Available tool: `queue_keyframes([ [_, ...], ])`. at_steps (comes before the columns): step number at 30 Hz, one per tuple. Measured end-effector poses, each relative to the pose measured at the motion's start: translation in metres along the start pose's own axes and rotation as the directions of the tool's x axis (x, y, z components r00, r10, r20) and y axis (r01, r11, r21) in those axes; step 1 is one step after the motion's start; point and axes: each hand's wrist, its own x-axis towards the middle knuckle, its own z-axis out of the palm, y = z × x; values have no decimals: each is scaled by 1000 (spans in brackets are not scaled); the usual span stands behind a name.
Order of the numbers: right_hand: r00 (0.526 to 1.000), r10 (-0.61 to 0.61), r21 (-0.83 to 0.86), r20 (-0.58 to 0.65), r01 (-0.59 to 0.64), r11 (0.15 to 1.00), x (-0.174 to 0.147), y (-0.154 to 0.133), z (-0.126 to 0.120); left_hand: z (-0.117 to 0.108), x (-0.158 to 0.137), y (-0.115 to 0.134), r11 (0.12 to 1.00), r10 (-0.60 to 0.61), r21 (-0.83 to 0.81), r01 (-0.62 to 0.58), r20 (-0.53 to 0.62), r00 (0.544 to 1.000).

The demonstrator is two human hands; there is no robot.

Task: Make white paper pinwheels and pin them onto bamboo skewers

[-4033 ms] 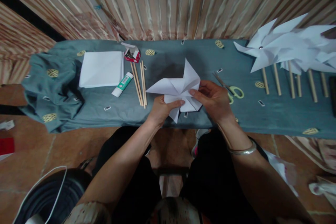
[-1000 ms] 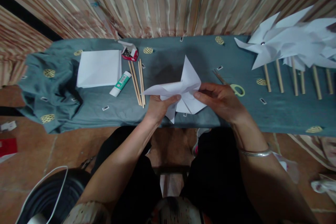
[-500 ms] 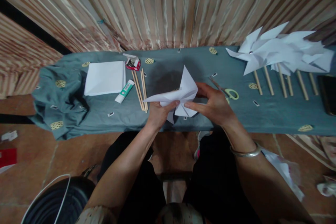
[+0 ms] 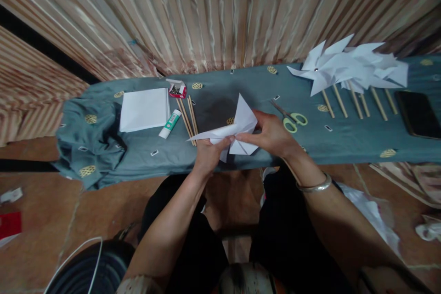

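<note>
A white paper pinwheel [image 4: 245,117] with pointed blades is held over the table's near edge, between both hands. My left hand [image 4: 209,152] grips its lower left side, thumb pressed near the centre. My right hand [image 4: 270,133] is closed on its right side, with the thumb also at the centre and the fingers behind the paper. Beyond the left hand lie several thin wooden sticks [image 4: 188,119]. Green-handled scissors [image 4: 291,117] rest just past the right hand. The undersides of the paper and some fingertips are hidden.
On the green tablecloth [image 4: 138,165] are a stack of white paper [image 4: 144,109], a glue stick [image 4: 170,124] and an open red box of small metal pins [image 4: 177,88]. Several finished pinwheels on sticks [image 4: 358,66] and a black phone [image 4: 417,114] lie at right. A pleated curtain [image 4: 220,18] hangs behind.
My view has shifted, so the table's things sit differently in the picture. Both hands keep hold of the paper pinwheel; the right thumb has slid slightly nearer the centre.
</note>
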Motion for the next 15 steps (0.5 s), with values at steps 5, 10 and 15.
queue_keyframes([
  [5, 1000, -13, 3, -22, 13, 1000, 1, -9, 7, -6, -2, 3, 1000, -5, -7, 5, -19, 1000],
  [10, 999, -13, -7, -30, 13, 1000, 3, -12, 14, -10, -3, 6, 1000, 8, -5, -8, -50, 999],
  [15, 997, -28, -69, -75, 22, 997, 4, -15, 21, -15, -2, 7, 1000, 24, 6, -24, -53, 998],
])
